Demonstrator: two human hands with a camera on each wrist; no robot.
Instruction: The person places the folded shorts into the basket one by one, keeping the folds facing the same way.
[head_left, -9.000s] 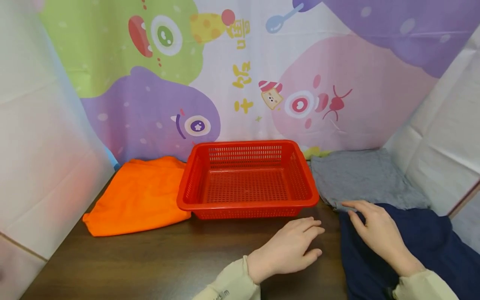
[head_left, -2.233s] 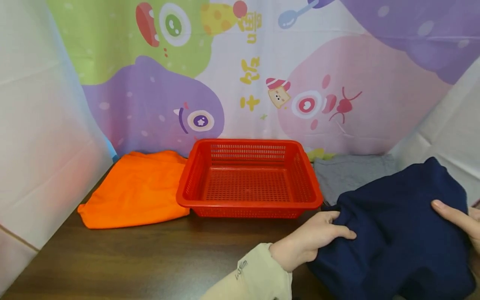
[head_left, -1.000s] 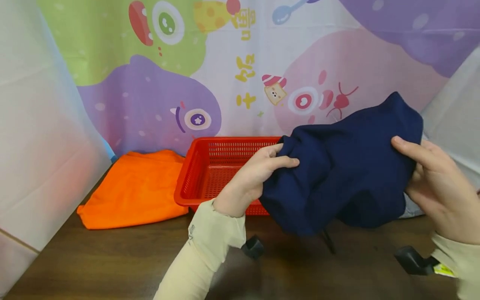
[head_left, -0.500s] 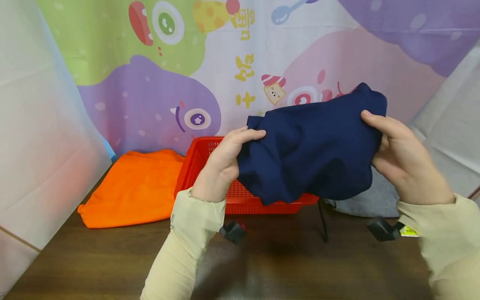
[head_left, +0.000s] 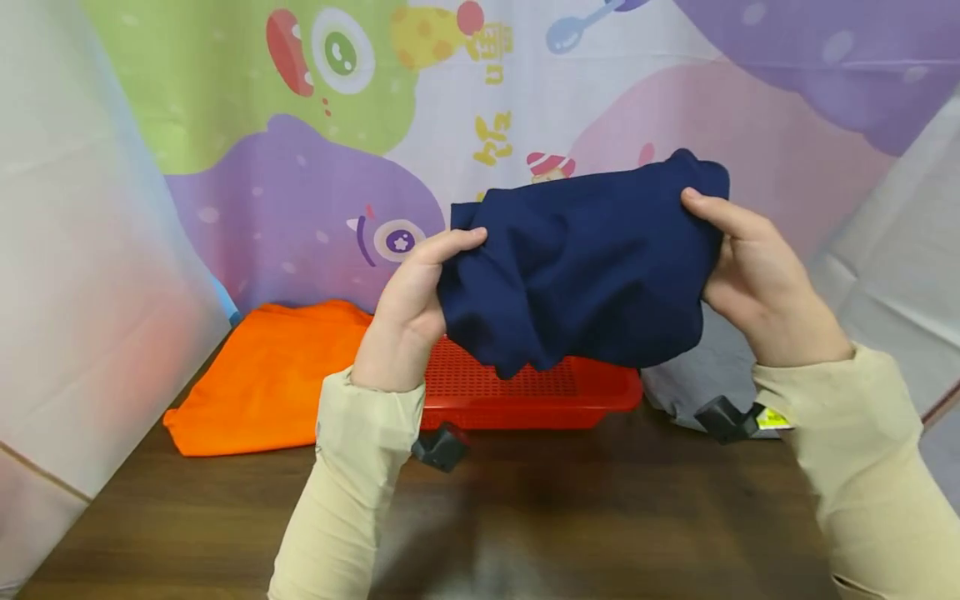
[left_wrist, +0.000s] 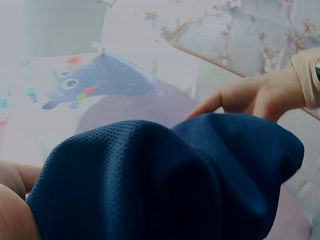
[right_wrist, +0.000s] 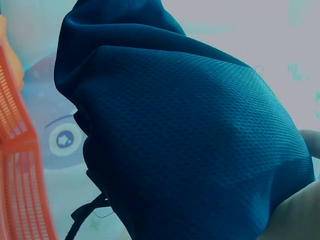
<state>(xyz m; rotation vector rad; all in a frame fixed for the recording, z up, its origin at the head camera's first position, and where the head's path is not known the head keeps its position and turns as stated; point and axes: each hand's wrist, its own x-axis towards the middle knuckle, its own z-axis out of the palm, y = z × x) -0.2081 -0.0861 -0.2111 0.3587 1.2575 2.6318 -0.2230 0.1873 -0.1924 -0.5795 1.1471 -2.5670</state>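
Observation:
Both hands hold a bunched navy garment [head_left: 585, 267] in the air, above and in front of the red plastic basket [head_left: 525, 413]. My left hand [head_left: 401, 317] grips its left end, thumb on the near side and fingers hidden behind the fabric. At the other end, my right hand [head_left: 772, 287] holds it the same way. In the right wrist view, a dark cord [right_wrist: 85, 212] hangs from the garment's lower edge. The cloth hides much of the basket's back and inside; the visible part of its floor is bare.
An orange folded cloth [head_left: 262, 375] lies on the brown table [head_left: 225, 517] left of the basket. Right of it lies a grey folded cloth [head_left: 682, 379], partly covered by my right hand. A printed curtain [head_left: 315, 192] hangs close behind the basket.
The hands have gripped the navy garment, lifted it off the table at the right, and carried it up and left over the basket. The basket, orange cloth and grey cloth stay in place.

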